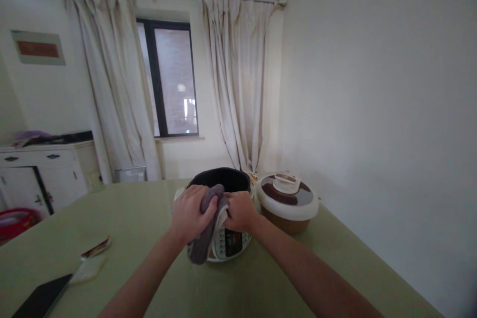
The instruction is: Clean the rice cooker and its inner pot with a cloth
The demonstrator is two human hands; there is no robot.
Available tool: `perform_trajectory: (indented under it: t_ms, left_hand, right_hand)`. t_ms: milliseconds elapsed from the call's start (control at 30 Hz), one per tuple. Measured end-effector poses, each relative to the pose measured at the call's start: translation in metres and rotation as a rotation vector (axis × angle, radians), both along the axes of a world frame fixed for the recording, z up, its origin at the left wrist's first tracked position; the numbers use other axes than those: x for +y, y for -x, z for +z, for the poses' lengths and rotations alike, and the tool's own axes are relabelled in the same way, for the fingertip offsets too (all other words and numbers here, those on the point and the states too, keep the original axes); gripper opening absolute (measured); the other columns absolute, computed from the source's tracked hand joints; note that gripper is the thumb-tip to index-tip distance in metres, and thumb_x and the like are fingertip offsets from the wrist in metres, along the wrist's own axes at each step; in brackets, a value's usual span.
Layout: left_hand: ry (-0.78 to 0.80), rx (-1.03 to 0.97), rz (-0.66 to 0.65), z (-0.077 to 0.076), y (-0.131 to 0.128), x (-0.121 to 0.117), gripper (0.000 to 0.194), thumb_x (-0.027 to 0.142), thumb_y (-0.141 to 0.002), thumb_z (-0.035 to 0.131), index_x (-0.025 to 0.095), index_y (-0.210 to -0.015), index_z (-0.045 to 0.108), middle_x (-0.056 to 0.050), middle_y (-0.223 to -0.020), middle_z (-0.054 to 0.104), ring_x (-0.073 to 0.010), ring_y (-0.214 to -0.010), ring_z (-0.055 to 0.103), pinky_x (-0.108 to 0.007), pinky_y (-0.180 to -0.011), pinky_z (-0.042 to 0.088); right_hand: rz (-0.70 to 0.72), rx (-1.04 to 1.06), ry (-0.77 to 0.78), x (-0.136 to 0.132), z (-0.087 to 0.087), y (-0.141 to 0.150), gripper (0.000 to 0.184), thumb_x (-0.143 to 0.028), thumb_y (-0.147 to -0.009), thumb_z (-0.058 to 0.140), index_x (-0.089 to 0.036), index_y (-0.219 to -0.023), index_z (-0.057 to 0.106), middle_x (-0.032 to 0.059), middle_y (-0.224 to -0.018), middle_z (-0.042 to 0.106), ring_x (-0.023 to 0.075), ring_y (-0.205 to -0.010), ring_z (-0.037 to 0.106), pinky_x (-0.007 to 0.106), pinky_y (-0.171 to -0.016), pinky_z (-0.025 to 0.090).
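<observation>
A white electric cooker (230, 244) with a dark inner pot (223, 179) and a front button panel stands on the green table (141, 218). My left hand (190, 213) and my right hand (240, 210) are both closed on a grey cloth (203, 238) held against the cooker's front rim. The cloth hangs down over the cooker's left front. To the right of the cooker sits its lid (286, 198), white with brown patches, resting on the table.
A dark flat device (42, 297), a pale folded item (87, 268) and a small packet (96, 248) lie at the table's near left. A white cabinet (40, 174) and a red basket (17, 221) stand at left. Curtains and a window are behind; a wall runs along the right.
</observation>
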State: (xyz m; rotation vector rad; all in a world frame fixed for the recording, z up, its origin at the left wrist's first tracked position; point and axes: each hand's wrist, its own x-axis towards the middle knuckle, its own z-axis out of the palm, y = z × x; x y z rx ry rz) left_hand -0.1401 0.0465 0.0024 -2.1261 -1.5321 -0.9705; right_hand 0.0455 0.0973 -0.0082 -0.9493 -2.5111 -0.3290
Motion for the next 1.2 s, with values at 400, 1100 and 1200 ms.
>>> perform_trajectory:
  t_ms: [400,1100,1200]
  left_hand:
    - [0.181,0.105,0.173,0.031,0.058,0.038,0.041,0.063,-0.097,0.051,0.025,-0.089,0.065,-0.008,-0.094,0.076,-0.0277,-0.09,0.071,-0.034,-0.077,0.045]
    - [-0.306,-0.188,-0.157,-0.018,-0.01,-0.018,0.019,0.04,-0.095,0.065,0.025,-0.106,0.07,-0.007,-0.11,0.079,-0.0268,-0.107,0.071,-0.042,-0.1,0.052]
    - [-0.142,-0.136,-0.079,-0.016,0.012,0.004,0.024,0.048,-0.098,0.06,0.025,-0.096,0.068,-0.006,-0.097,0.077,-0.0261,-0.095,0.071,-0.039,-0.09,0.052]
  right_hand:
    - [-0.037,0.04,-0.037,-0.006,-0.002,0.005,0.044,-0.052,-0.103,0.05,-0.019,-0.089,0.076,0.0071,-0.086,0.079,0.0199,-0.075,0.071,0.029,-0.062,0.034]
    - [-0.011,0.007,-0.026,-0.006,-0.009,-0.009,0.035,-0.039,-0.098,0.051,-0.017,-0.083,0.073,0.0085,-0.081,0.077,0.0216,-0.072,0.069,0.033,-0.066,0.035]
    - [-0.068,0.035,0.0,-0.009,-0.008,0.002,0.04,-0.038,-0.103,0.046,-0.017,-0.085,0.074,0.0102,-0.084,0.078,0.0226,-0.076,0.071,0.033,-0.07,0.04]
